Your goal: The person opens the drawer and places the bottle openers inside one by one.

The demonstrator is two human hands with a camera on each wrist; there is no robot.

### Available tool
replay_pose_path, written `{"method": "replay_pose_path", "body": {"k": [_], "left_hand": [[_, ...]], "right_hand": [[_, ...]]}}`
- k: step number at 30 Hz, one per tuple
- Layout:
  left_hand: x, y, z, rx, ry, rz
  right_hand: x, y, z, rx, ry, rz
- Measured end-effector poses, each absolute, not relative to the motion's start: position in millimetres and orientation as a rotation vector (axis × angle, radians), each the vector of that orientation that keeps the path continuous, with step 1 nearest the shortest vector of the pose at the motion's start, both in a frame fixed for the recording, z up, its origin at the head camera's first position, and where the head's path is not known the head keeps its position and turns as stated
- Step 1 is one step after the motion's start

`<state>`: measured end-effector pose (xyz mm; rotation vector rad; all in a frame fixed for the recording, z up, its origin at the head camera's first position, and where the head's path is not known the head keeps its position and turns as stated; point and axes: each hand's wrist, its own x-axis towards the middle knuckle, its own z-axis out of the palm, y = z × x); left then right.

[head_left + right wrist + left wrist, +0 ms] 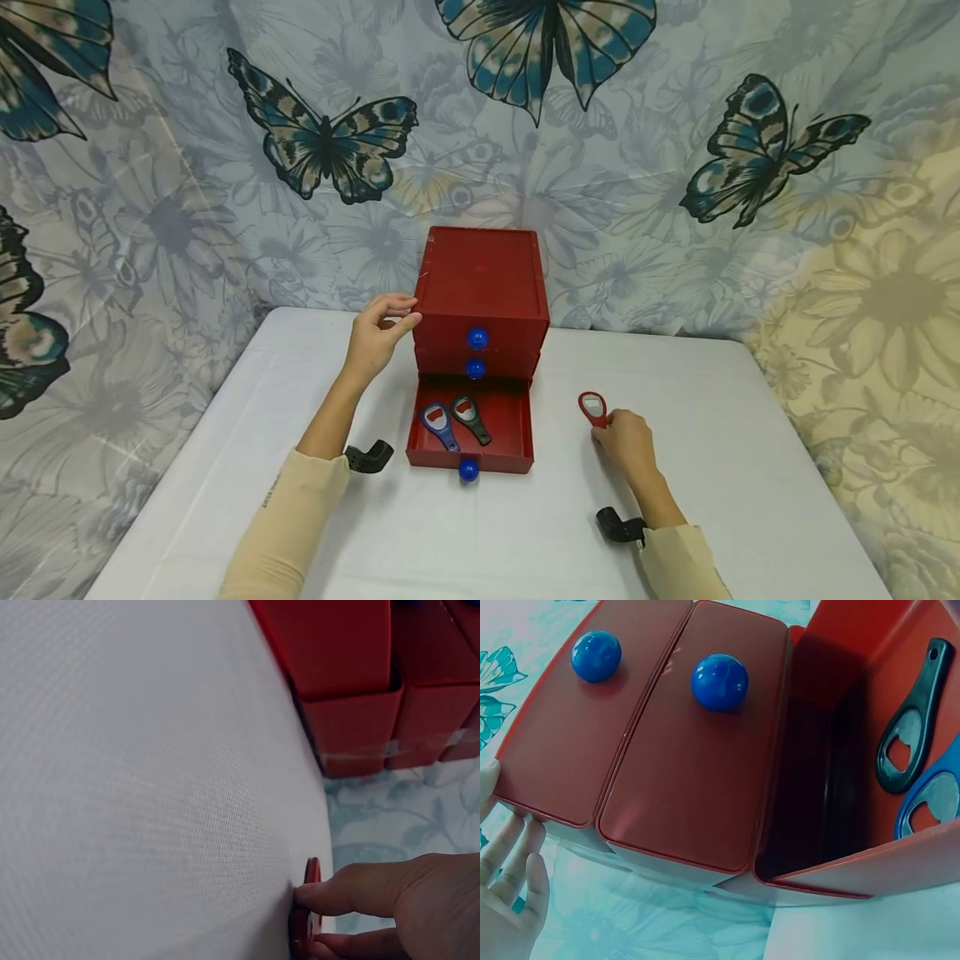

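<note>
A red three-drawer cabinet [483, 271] with blue ball knobs stands at the back of the table. My left hand [372, 337] touches its upper left side, fingers nearly straight, as the left wrist view also shows. The bottom drawer [512, 421] is pulled out. Inside it lie a blue-handled bottle opener [444, 429] and a dark-handled bottle opener [472, 421], side by side. To the right of the drawer, my right hand [628, 442] pinches a red bottle opener [593, 406] between thumb and fingers, close over the table. Its handle is mostly hidden by the hand.
The white-covered table [555, 533] extends around the cabinet. Behind it hangs a cloth [600, 258] printed with butterflies and flowers. Both upper drawers, with blue knobs [477, 338], are closed. A black wrist mount [369, 457] juts from the left sleeve, another [619, 526] from the right.
</note>
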<state>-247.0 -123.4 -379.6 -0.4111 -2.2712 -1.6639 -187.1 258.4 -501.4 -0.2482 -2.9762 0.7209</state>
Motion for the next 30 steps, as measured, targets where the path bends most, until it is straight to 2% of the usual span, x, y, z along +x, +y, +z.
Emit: {"method": "replay_pose_path", "body": {"k": [6, 12, 20, 27, 30], "left_hand": [[-263, -127, -400, -0.397, -2.239, -1.699], [-264, -126, -402, -0.391, -2.208, -1.691], [-264, -122, -403, -0.379, -2.152, -1.747], [-241, -115, -375, -0.388, -2.125, -1.787], [-240, -113, -375, -0.388, -2.102, -1.787]], "right_hand": [[-186, 259, -504, -0.307, -2.960, 0.828], [-184, 258, -504, -0.356, -2.941, 0.964], [-180, 249, -491, -0.265, -2.920, 1.062], [-178, 235, -469, -0.158, -2.885, 1.080], [-176, 229, -460, -0.116, -2.880, 1.080]]}}
